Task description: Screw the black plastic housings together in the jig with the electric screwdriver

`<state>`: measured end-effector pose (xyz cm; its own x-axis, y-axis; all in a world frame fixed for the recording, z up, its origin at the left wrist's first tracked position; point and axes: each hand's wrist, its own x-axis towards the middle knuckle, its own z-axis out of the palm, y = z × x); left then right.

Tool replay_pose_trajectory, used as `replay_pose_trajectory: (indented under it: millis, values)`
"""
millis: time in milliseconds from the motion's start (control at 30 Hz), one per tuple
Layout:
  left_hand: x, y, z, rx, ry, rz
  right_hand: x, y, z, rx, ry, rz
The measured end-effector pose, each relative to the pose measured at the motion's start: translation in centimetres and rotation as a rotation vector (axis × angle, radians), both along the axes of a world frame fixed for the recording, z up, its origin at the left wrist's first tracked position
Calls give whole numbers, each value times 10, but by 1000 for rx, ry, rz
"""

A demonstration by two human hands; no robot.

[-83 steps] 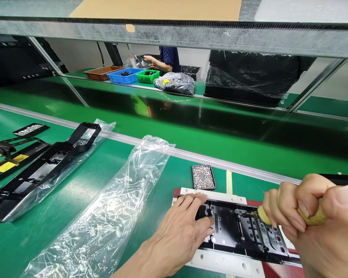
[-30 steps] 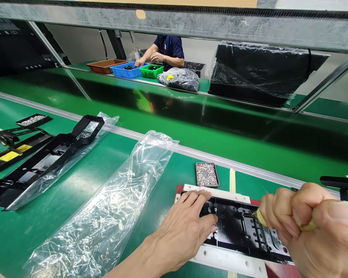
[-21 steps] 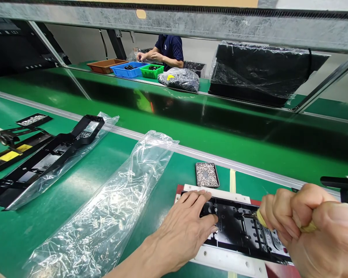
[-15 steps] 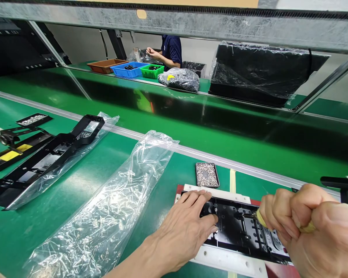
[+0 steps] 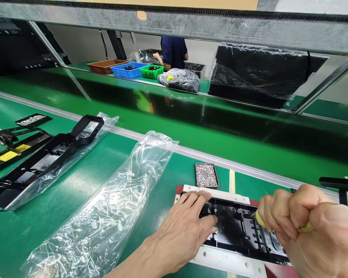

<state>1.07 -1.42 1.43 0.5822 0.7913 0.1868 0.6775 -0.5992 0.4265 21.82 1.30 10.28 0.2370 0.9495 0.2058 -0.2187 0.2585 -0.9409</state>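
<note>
A long black plastic panel (image 5: 224, 226) with ribs and small posts lies in a fixture with white rails (image 5: 229, 259) on a red base. My left hand (image 5: 188, 224) rests over the panel's left end, fingers stretched out and thumb reaching onto its inner face. My right hand (image 5: 310, 220) is wrapped round the yellow handle of a screwdriver (image 5: 260, 218). Its shaft points left into the panel, where a dark fitting sits; the exact tip is hard to make out. Just behind the fixture stands a small black tray (image 5: 207, 175) of small metal screws.
Left of my hands lies a clear plastic bag (image 5: 104, 200). Further left, a black housing (image 5: 50, 160) rests on another bag. A metal rail (image 5: 191, 152) borders the green belt. Across it are bins, wrapped black parts (image 5: 258, 73) and a co-worker (image 5: 174, 52).
Both my hands keep nearly the same place on the panel and screwdriver. Across the belt the co-worker has turned and shifted slightly right.
</note>
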Motion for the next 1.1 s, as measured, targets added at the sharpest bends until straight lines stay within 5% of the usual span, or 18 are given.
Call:
replay_pose_trajectory:
  millis: [1100]
  values:
    - [0,1,0,15,1,9,2,0,1,4,-13,40]
